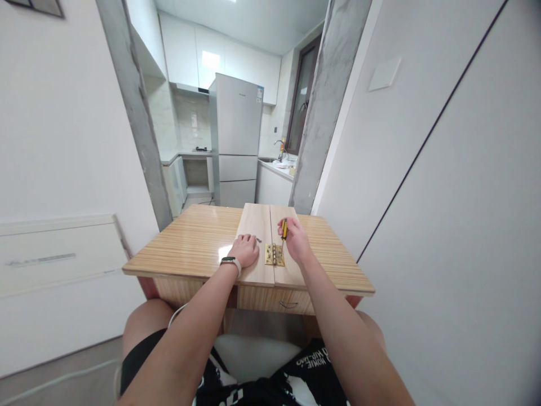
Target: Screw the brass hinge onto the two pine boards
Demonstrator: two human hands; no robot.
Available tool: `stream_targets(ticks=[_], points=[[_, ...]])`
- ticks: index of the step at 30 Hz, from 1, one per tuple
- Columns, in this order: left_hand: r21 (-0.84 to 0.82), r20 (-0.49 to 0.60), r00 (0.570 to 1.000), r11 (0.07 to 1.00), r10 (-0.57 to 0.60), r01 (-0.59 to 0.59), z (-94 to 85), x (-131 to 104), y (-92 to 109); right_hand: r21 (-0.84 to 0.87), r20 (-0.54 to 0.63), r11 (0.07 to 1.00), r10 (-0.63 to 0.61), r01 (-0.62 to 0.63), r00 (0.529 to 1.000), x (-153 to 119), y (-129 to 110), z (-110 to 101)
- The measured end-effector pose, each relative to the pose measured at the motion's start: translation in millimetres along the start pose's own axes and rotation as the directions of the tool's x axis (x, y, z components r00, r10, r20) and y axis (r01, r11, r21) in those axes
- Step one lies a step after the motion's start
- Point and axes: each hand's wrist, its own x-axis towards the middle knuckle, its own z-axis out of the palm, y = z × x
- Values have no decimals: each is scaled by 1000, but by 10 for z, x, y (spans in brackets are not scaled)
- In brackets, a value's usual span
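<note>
Two pale wooden boards (258, 217) lie side by side on the wood-grain table (198, 225). A brass hinge (274, 255) spans the seam between them near the front. My right hand (295, 237) is closed round a yellow and black screwdriver (284, 228), its shaft pointing down at the hinge's right leaf. My left hand (245, 251) lies flat on the left board, left of the hinge. Just beyond its fingertips are small dark screws (258, 241), too small to count.
A drawer handle (288, 304) sticks out at the table's front, above my lap. White walls stand on both sides. A grey fridge (237, 124) and a sink counter (274, 169) are beyond the table.
</note>
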Motion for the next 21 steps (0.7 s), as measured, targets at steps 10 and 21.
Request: stream_targets(ticks=[10,21], points=[[-7,3,1000,1000,4,-4,10,2,-18,-78,63,997,20,-16,998,32,37,-84],[-4,18,1000,1000,-5,5,-25,-5,6,-47,-4,998,-40,39,999,28,57,-61]])
